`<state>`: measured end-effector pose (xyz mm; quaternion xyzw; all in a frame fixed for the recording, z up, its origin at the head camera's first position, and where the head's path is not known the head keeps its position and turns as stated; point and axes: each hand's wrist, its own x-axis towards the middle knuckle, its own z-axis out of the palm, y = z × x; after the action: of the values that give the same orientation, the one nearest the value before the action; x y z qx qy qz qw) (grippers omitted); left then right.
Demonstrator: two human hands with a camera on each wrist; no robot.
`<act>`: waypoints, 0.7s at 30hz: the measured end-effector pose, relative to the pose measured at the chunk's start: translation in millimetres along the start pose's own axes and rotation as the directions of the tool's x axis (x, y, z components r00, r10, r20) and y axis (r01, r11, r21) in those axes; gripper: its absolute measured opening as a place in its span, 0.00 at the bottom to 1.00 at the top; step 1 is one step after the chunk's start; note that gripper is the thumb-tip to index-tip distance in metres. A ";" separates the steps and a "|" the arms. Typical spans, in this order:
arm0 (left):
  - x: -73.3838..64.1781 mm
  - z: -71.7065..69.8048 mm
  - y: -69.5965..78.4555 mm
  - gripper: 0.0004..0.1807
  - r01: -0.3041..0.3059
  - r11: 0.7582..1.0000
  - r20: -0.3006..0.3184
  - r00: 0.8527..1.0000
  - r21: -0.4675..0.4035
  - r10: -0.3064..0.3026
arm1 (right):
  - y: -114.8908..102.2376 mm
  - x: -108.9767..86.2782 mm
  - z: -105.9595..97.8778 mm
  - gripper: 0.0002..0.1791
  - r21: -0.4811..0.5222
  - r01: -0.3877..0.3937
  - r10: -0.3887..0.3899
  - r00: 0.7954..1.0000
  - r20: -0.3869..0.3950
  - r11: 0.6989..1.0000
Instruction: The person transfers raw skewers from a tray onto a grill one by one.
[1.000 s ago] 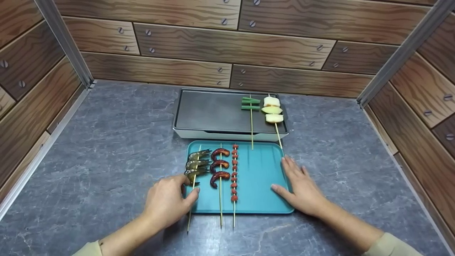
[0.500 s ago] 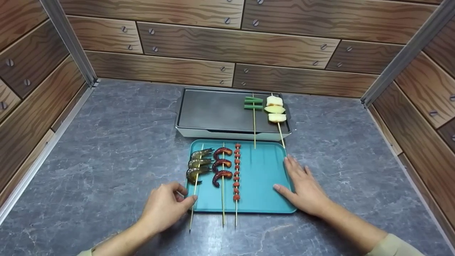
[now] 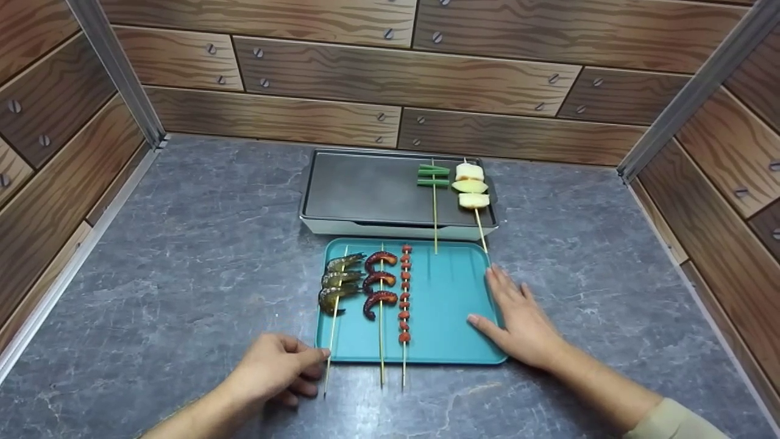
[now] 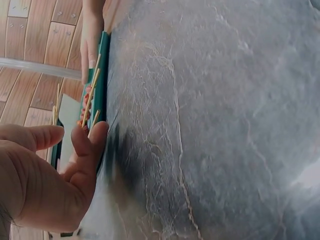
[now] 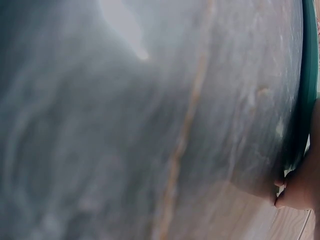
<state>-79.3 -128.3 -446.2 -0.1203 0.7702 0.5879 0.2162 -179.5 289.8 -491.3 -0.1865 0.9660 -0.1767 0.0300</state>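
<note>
In the head view, my left hand (image 3: 274,369) is at the front left corner of the teal tray (image 3: 451,317), its thumb tip right at the stick of the shrimp skewer (image 3: 341,279). The left wrist view shows a gap between its thumb (image 4: 49,136) and bent fingers (image 4: 85,145). My right hand (image 3: 523,326) rests along the tray's right edge, thumb over the rim. Beside the shrimp lie a skewer of dark red octopus tentacles (image 3: 380,280) and one of small red pieces (image 3: 404,305). All three sticks stick out past the tray's front edge.
Behind the tray stands a dark flat griddle (image 3: 365,189) with a pale base. On its right side lie a green-stalk skewer (image 3: 433,177) and a skewer of pale, thick slices (image 3: 470,186), their sticks reaching forward. Wood-patterned walls (image 3: 341,67) enclose the grey marbled table (image 3: 213,244).
My left hand has drawn back from beside the shrimp toward the stick's front end. The right hand stays on the tray's edge, and the skewers lie much as before.
</note>
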 end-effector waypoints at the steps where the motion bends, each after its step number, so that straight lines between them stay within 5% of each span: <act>1: 0.3 0.2 -0.3 0.18 0.012 1.000 0.012 1.000 -0.010 -0.012 | 0.1 -0.1 -0.2 0.55 -0.001 -0.001 0.001 1.000 0.000 1.000; 8: 1.6 0.2 -2.9 0.17 0.079 0.995 0.090 0.993 -0.064 -0.073 | 0.5 -1.8 -1.4 0.55 0.000 0.009 -0.009 1.000 -0.015 1.000; 21: 4.5 0.2 -8.4 0.14 0.103 0.989 0.184 0.979 -0.102 -0.083 | -1.8 -2.5 -0.5 0.53 0.004 0.022 -0.022 0.999 -0.031 1.000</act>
<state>-79.5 -130.1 -455.6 -0.1150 0.7073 0.6274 0.3049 -176.6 289.3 -490.3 -0.1943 0.9638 -0.1821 0.0133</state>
